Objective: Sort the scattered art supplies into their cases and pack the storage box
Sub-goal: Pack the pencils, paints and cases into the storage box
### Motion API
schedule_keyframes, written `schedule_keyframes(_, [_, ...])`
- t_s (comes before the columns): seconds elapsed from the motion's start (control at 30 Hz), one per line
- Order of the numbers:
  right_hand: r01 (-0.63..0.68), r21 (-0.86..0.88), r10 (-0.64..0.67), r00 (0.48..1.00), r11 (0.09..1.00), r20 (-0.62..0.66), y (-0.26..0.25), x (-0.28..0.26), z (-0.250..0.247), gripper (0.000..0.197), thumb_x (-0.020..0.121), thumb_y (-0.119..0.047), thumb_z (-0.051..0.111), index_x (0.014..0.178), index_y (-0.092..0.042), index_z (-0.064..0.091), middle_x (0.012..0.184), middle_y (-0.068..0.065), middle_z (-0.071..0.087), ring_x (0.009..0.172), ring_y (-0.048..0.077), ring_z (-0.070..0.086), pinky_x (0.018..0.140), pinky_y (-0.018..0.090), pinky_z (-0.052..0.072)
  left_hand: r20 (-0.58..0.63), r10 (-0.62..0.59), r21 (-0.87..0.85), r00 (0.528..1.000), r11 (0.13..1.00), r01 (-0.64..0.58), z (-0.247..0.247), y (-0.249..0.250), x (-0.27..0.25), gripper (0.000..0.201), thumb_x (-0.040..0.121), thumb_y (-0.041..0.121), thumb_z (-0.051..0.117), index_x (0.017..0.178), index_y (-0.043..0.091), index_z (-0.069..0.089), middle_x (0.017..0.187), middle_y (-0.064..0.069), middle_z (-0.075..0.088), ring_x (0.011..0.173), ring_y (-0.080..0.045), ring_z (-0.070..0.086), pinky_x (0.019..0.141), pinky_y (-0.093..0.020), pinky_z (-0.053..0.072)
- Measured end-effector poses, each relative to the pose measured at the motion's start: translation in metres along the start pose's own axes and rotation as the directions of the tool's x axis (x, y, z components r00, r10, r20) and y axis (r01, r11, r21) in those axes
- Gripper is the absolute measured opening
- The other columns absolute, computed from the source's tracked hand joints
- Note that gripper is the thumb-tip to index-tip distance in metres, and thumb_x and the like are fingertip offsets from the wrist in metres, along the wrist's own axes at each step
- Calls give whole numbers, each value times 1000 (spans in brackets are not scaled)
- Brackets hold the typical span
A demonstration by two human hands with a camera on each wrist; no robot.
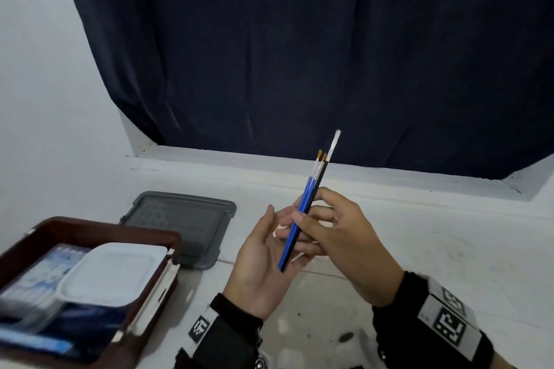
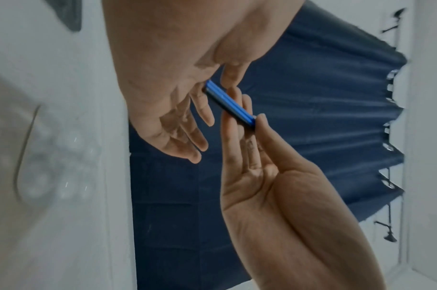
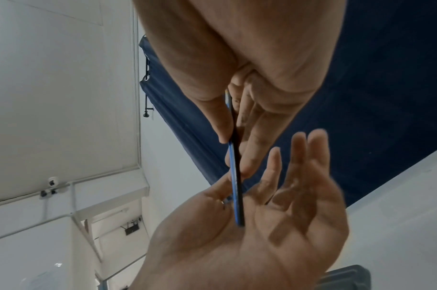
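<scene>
Paintbrushes [image 1: 302, 213], three together, two with blue handles and one with a black handle, stand tilted in the air above the table, bristles up and away from the person. The right hand [image 1: 338, 237] pinches the bundle at mid-handle between thumb and curled fingers [image 3: 222, 125]. The butt ends of the handles rest in the palm of the left hand [image 1: 263, 260], whose fingers [image 3: 299, 157] are straight and loosely spread, palm turned up under the bundle.

Just left of the hands a grey lid [image 1: 186, 219] lies flat on the white table [image 1: 449, 263], its far rim close to the table's back edge. Touching its near left corner is the brown storage box [image 1: 90, 226], open, its wall rising at the table's left front; inside sits a white plastic case [image 1: 114, 272] over blue-printed packs, their print too blurred to read. To the right of the hands the tabletop runs bare to a raised white ledge. Behind the ledge hangs a dark blue curtain [image 1: 299, 54].

Black wristbands carry square black-and-white marker tags [image 1: 449, 329]; no words can be read on them.
</scene>
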State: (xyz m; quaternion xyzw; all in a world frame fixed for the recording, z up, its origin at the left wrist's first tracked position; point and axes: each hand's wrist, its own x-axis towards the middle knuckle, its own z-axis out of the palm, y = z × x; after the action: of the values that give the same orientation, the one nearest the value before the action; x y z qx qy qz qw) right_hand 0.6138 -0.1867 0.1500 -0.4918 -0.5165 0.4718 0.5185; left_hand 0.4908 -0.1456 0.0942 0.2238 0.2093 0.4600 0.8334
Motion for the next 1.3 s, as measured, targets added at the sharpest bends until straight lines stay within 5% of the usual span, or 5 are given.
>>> schedule_keyframes(0.3, [4, -131, 20, 984, 991, 176, -12, 10, 98, 9, 96, -12, 61, 100, -4, 58, 86, 17, 71, 75, 29, 75, 64, 31, 60, -60, 500, 515, 864, 757, -402, -60, 113, -94, 15, 94, 21, 55, 101, 11, 63, 93, -16, 64, 74, -24, 58, 66, -36, 37])
schedule_keyframes(0.5, [137, -391, 11, 935, 910, 354, -2, 47, 202, 10, 96, -13, 61, 88, -16, 55, 81, 12, 72, 72, 21, 73, 66, 37, 61, 133, 661, 890, 738, 248, -382, -133, 202, -147, 13, 101, 30, 56, 106, 19, 61, 93, -5, 67, 84, -21, 64, 75, -37, 48])
schedule_keyframes(0.67, [325, -756, 80, 892, 568, 444, 11, 88, 263, 11, 94, -17, 60, 89, -10, 53, 79, 4, 71, 62, 15, 71, 68, 43, 59, 280, 634, 957, 721, -127, -260, -203, 247, -164, 7, 99, 30, 56, 105, 28, 58, 93, 9, 63, 85, -13, 61, 73, -24, 46])
schedule_keyframes(1.03, [356, -931, 404, 842, 83, 358, 39, 120, 316, 12, 81, -13, 63, 92, -12, 62, 97, 11, 68, 88, 29, 62, 66, 30, 45, 290, 371, 950, 882, -218, -221, -265, 263, -155, 18, 97, 51, 48, 113, 42, 48, 106, 18, 54, 95, -2, 59, 76, -24, 54])
schedule_keyframes(1.3, [334, -942, 380, 867, 37, 322, 47, 114, 314, 21, 85, -25, 64, 104, -18, 61, 104, 5, 65, 100, 26, 59, 72, 33, 45, 337, 338, 925, 879, -292, -242, -267, 259, -157, 21, 99, 51, 44, 117, 41, 46, 104, 19, 53, 89, 0, 60, 74, -26, 55])
